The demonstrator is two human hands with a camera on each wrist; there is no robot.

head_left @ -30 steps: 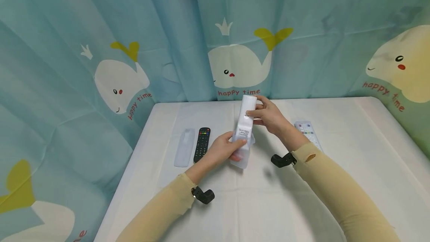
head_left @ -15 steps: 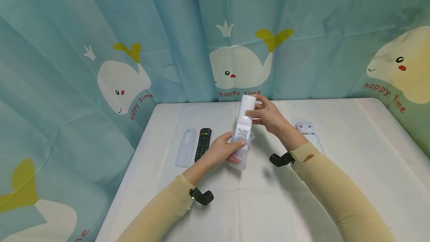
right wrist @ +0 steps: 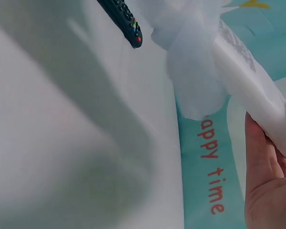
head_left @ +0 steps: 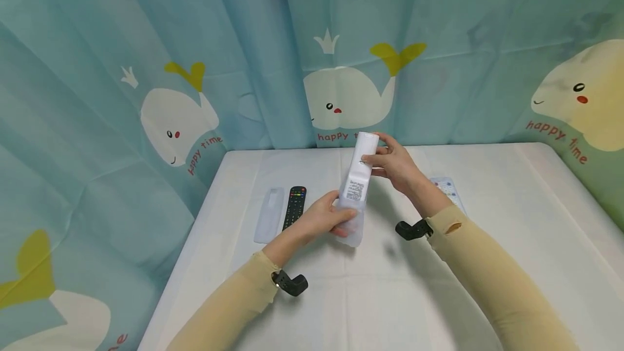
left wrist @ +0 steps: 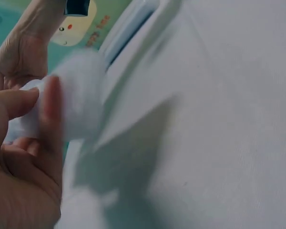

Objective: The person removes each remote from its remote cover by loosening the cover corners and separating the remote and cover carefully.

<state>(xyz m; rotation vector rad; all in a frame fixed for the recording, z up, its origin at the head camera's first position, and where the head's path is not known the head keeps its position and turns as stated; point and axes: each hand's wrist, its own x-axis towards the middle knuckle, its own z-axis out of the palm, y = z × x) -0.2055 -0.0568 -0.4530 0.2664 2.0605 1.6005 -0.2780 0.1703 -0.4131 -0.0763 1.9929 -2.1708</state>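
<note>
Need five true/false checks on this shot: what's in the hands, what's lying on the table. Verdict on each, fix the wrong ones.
1. The right hand grips the white remote. True.
2. The left hand holds a frosted sleeve round the white remote's lower end. True.
3. The white remote is wholly inside that sleeve. False: its upper part sticks out.
4. A black remote lies on the table beside a flat sleeve. True.
5. Only one remote lies on the table. False: a pale remote lies there too, partly hidden by the right forearm.
</note>
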